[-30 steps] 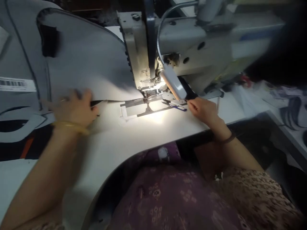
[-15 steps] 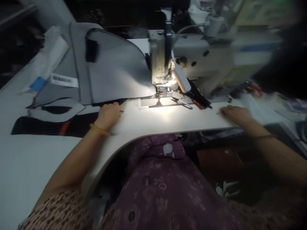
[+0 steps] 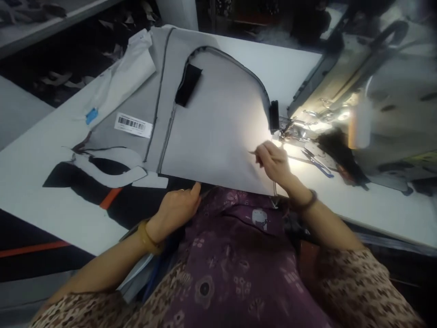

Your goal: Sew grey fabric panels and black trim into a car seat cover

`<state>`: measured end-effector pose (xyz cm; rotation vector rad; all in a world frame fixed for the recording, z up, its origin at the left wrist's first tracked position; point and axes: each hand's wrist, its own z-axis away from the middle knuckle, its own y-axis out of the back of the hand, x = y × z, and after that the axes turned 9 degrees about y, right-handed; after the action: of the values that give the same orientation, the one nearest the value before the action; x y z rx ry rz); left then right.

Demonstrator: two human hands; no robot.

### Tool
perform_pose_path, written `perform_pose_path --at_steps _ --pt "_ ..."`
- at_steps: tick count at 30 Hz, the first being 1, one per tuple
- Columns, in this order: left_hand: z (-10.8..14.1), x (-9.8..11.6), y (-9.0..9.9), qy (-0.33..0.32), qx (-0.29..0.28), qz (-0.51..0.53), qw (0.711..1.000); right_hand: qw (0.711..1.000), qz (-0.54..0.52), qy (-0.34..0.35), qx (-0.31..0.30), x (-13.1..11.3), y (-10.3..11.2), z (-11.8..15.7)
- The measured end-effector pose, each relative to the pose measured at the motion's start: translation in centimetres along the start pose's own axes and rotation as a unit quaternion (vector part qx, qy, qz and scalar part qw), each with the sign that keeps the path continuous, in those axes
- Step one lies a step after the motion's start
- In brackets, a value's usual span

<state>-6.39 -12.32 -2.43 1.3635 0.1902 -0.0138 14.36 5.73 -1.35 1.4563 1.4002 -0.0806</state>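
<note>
Left hand (image 3: 177, 207) at edge of grey panel (image 3: 211, 127), right hand (image 3: 273, 163) curled above; grips unclear. Barcode label (image 3: 133, 125) illegible.

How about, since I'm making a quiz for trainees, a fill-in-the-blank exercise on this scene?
1. The left hand has a ____ bangle at its wrist.
2. The right hand is over fabric coloured ____.
3. The white label bears a printed ____.
4. In the picture, the snips lie to the ____ of the right hand.

Missing words: yellow; grey; barcode; right.
</note>
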Motion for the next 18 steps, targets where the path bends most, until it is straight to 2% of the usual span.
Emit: perform_pose_path --at_steps 2,3,6,7,10,12,14,15,17,18 --pt "0.3 -0.4 -0.7 -0.010 0.052 0.023 0.998 0.998 -0.050 0.000 0.040 -0.3 -2.8 -2.7" --pt "0.4 -0.6 -1.1 -0.011 0.075 0.035 0.997 0.998 -0.064 0.002 0.025 -0.4 -3.6 -3.5" --pt "0.6 -1.0 -1.8 -0.017 0.101 0.069 0.992 0.993 -0.075 0.007 -0.091 0.0 -4.2 -4.3" --pt "0.7 -1.0 -1.9 -0.019 0.094 0.082 0.992 0.993 -0.063 0.002 -0.095 0.1 -4.1 -4.4" --pt "0.8 -1.4 -1.7 -0.022 0.041 0.148 0.988 1.000 -0.024 -0.003 -0.011 -0.1 -3.9 -5.1" --pt "1.0 -2.2 -1.1 -0.018 -0.012 0.243 0.970 0.998 -0.046 0.021 -0.039 -0.7 -3.8 -5.4" --pt "1.3 -3.6 -0.5 0.015 -0.075 0.380 0.922 0.994 -0.058 0.050 -0.084 -1.2 -2.9 -4.9" --pt "1.4 -4.4 -0.3 0.044 -0.106 0.458 0.881 0.995 -0.031 0.056 -0.074 -1.2 -1.9 -4.2" --pt "1.4 -5.9 0.0 0.128 -0.149 0.610 0.767 0.993 0.110 0.038 0.001 -0.2 1.5 -1.8" --pt "1.3 -6.6 0.0 0.173 -0.153 0.675 0.701 0.973 0.224 -0.001 0.049 0.9 3.9 -0.1"
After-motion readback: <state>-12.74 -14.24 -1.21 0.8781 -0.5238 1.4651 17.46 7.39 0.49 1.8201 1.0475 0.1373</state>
